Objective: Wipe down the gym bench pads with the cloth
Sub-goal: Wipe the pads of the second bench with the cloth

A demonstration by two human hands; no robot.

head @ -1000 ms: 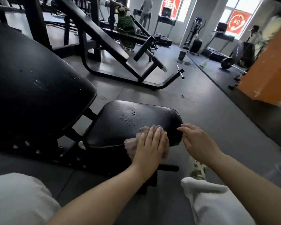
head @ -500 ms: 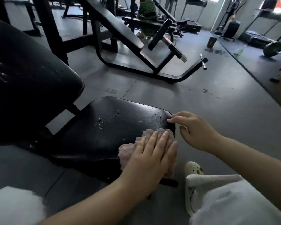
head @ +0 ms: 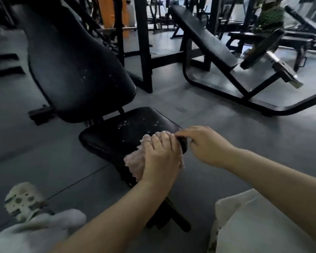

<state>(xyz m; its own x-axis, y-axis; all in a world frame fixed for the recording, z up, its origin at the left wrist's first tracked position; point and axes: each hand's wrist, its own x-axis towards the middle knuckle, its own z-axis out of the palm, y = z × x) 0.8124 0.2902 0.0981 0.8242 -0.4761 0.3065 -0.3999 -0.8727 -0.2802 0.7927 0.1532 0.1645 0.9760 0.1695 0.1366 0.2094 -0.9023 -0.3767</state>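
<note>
A black seat pad point(head: 120, 132) of a gym bench lies low in front of me, speckled with droplets near its middle. Its tilted black back pad point(head: 77, 66) rises behind it to the left. A pinkish fluffy cloth point(head: 135, 161) drapes over the seat pad's near right corner. My left hand point(head: 161, 156) presses flat on the cloth with straight fingers. My right hand point(head: 204, 145) sits just to the right, fingers curled round the seat pad's right edge.
Another black incline bench point(head: 204, 37) on a curved steel frame stands behind to the right. Upright rack posts point(head: 143, 42) rise at the back. A perforated white clog point(head: 20, 199) shows at bottom left. White trouser knees point(head: 259, 227) fill the lower corners. Grey floor surrounds the bench.
The view swung left, bringing the back pad and rack into sight. My left hand slid the cloth up onto the seat pad's corner, and my right hand closed in on the edge.
</note>
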